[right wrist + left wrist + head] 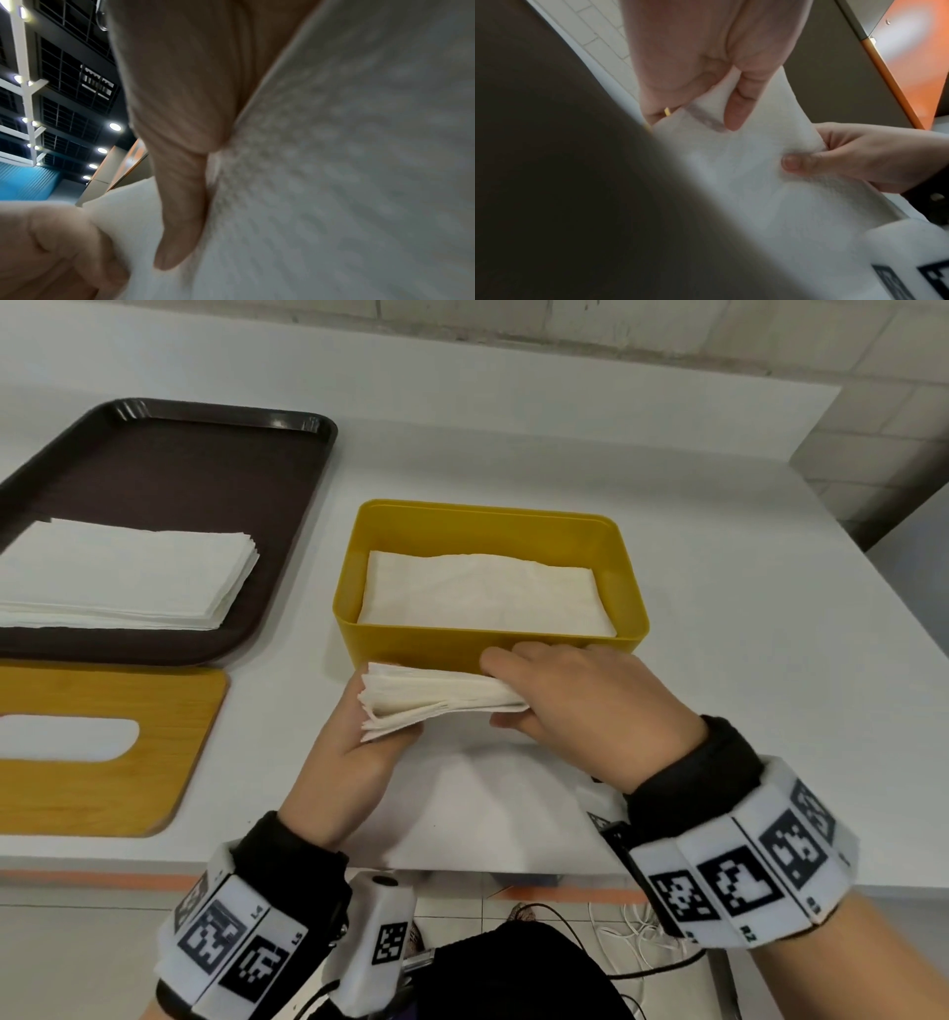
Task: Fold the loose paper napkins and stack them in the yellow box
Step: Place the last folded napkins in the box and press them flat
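A folded bundle of white paper napkins (436, 698) hangs just in front of the yellow box (490, 654), above the table. My left hand (359, 737) holds its left end from below, thumb (736, 107) pressed on the paper (744, 182). My right hand (575, 695) grips the right end, fingers over the top and thumb (180, 213) under the napkins (334, 162). Inside the box lie white folded napkins (482, 598). A stack of loose napkins (123, 572) rests on the dark tray (215, 454) at the left.
A wooden lid with an oval slot (102, 742) lies left of my hands, in front of the tray. The white table (719, 634) runs right to an edge. Its near edge (462, 870) is close to my wrists, with cables on the floor below.
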Available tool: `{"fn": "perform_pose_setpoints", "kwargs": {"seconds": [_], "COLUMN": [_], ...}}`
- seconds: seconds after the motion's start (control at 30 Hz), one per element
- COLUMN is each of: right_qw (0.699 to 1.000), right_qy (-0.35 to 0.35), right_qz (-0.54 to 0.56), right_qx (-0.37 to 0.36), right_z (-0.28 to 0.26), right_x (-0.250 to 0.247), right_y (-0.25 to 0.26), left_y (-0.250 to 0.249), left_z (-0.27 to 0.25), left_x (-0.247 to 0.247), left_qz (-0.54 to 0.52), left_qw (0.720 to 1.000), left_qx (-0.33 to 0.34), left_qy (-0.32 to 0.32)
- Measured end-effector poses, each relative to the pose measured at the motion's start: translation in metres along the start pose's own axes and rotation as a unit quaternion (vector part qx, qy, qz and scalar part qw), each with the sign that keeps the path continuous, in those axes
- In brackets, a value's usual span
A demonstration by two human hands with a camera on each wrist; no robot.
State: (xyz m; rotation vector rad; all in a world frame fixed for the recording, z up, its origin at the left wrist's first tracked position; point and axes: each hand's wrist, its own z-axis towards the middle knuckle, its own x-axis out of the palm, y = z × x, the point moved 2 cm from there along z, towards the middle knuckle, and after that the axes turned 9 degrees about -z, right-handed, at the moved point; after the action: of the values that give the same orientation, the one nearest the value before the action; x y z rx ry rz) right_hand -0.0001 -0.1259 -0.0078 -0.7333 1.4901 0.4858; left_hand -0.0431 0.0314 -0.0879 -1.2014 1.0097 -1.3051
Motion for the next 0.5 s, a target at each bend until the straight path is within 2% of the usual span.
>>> {"fn": "perform_pose_setpoints", "kwargs": {"seconds": [0.13, 0.33, 0.5], "right_qw": [0.999, 0.996, 0.992], "right_qy": [0.023, 0.053, 0.075], "right_qz": [0.019, 0.044, 0.066], "right_qx": [0.017, 0.058, 0.078], "right_z": [-0.004, -0.013, -0.021], "right_x": [0.001, 0.007, 0.005], "right_y": [-0.009, -0.018, -0.03], "left_y": [-0.002, 0.0, -0.011], "left_z": [-0.001, -0.004, -0.005], "left_x": [-0.003, -0.004, -0.004], "left_qz": [-0.008, 0.013, 0.018], "left_qw": [1.0, 0.999, 1.0], "left_qx": [0.0, -0.029, -0.004], "left_qy": [-0.026, -0.016, -0.019]}}
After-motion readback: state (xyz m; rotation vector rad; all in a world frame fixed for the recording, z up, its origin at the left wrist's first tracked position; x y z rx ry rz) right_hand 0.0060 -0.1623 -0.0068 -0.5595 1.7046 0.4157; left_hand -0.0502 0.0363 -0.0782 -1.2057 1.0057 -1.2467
